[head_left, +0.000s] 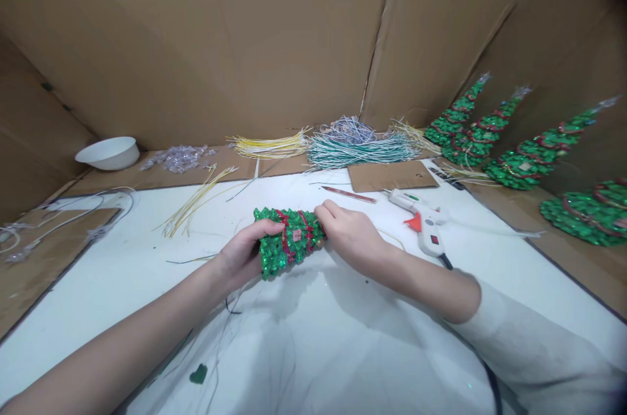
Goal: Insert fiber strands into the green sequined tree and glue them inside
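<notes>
A small glittery green decorative Christmas tree, trimmed with red garland and a pinkish square, lies on its side above the white table. My left hand is closed around its wide base, with the thumb on top. At the narrow end, my right hand is closed with its fingers pinched together around the tip. Its fingers hide the tip, so I cannot see whether they also grip something small. A thin yellowish wire shows just beyond the right hand.
A white glue gun with an orange trigger lies right of a pencil and cardboard piece. Behind are green wires, yellow wires and a white bowl. Several finished trees stand right. A green scrap lies in front.
</notes>
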Demonstrator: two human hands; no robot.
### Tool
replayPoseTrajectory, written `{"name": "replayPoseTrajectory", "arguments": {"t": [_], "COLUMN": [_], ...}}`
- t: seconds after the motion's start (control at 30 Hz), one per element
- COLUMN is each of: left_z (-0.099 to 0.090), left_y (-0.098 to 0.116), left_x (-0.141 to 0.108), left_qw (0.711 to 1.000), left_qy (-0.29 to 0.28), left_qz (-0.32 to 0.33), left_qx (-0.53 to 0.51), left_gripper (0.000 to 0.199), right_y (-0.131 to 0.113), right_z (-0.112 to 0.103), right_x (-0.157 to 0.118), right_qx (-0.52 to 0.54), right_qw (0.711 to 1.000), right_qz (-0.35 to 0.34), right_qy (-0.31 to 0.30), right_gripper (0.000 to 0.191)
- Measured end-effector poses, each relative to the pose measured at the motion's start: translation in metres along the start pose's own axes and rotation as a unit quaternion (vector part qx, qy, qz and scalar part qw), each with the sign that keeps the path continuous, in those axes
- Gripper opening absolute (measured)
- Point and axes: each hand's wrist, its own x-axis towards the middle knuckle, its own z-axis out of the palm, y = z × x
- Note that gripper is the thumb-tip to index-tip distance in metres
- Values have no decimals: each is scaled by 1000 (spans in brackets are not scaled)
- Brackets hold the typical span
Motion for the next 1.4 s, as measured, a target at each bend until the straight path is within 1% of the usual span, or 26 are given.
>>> {"name": "replayPoseTrajectory", "arguments": {"t": [0.07,0.2,0.33,0.5,0.57,0.67,0.73,0.8,0.87,0.93,1.07,1.23,1.4], "left_z": [0,-1,-2,-3,-4,-4,-4,-3,-2,0,2,3,4], "left_y": [0,-2,-2,0,-1,-6,-10,-12,-12,-10,-8,-9,-10], "left_x": [0,-1,0,2,2,1,1,1,0,0,2,3,2], "left_qw": [1000,1000,1000,997,998,999,999,998,996,994,991,993,993], "left_qy": [1,-20,-29,-71,-69,-46,-29,-21,-29,-41,-51,-31,-29], "left_qz": [2,8,1,-1,0,9,20,29,30,21,-5,-2,1], "left_qx": [4,1,5,-2,-4,-17,-32,-50,-75,-103,-125,-116,-117], "left_gripper": [26,30,32,31,30,29,35,46,54,59,60,60,61], "right_y": [-1,-3,-1,3,2,0,-2,-2,-2,-2,-1,0,-1], "right_z": [-1,-2,-1,-1,-2,-1,0,0,-1,-2,-5,-4,-3], "right_x": [0,0,-1,-1,0,0,0,0,1,2,3,4,6], "right_qx": [7,15,39,69,58,24,6,-6,-12,-14,-11,2,22], "right_qw": [1000,999,998,996,997,998,998,998,998,998,998,998,998], "right_qz": [7,27,41,55,55,51,48,41,36,33,25,33,35], "right_qy": [-5,-18,-9,-15,-19,-23,-28,-36,-41,-45,-54,-45,-50], "right_gripper": [17,16,15,15,16,17,18,20,20,20,18,16,16]}}
